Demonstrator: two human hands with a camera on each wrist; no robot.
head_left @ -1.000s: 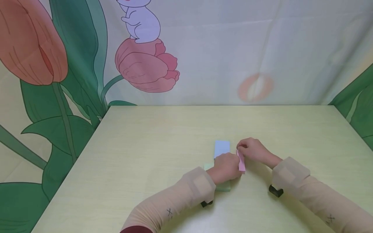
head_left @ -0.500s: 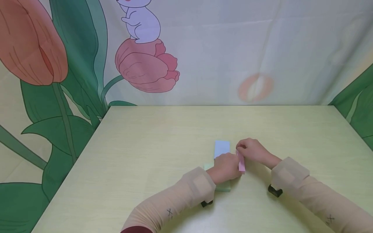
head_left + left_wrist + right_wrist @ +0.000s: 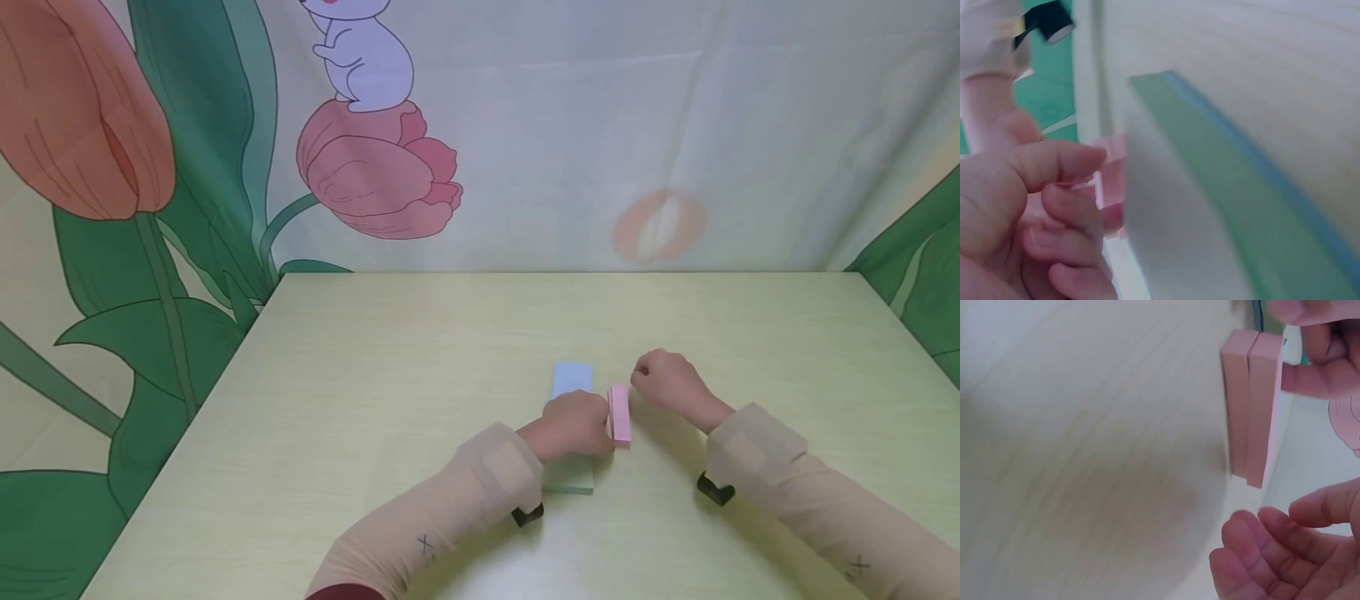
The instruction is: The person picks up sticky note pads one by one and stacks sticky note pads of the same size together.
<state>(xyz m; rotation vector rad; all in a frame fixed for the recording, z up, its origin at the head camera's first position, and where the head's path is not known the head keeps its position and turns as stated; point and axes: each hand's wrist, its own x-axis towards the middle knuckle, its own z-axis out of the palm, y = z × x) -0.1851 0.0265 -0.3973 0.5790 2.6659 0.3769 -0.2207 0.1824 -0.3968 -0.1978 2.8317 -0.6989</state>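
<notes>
Two pink slabs stand side by side on the table, a thin seam between them. The right wrist view shows the pink slabs from their thick edges, one set slightly lower. My left hand is just left of them; in the right wrist view one of its fingers touches the nearer slab's face. My right hand sits apart to their right, holding nothing, its fingers loosely bent. Under and around the left hand are a light blue slab and a green slab, partly hidden.
In the left wrist view the green slab has a blue edge along it. The pale wooden table runs back to a printed cloth with flowers and an animal. Each sleeve carries a small black wrist camera.
The right hand has let go of the pink slabs and drawn away to the right. The left hand has shifted slightly left, uncovering more of the pink slabs.
</notes>
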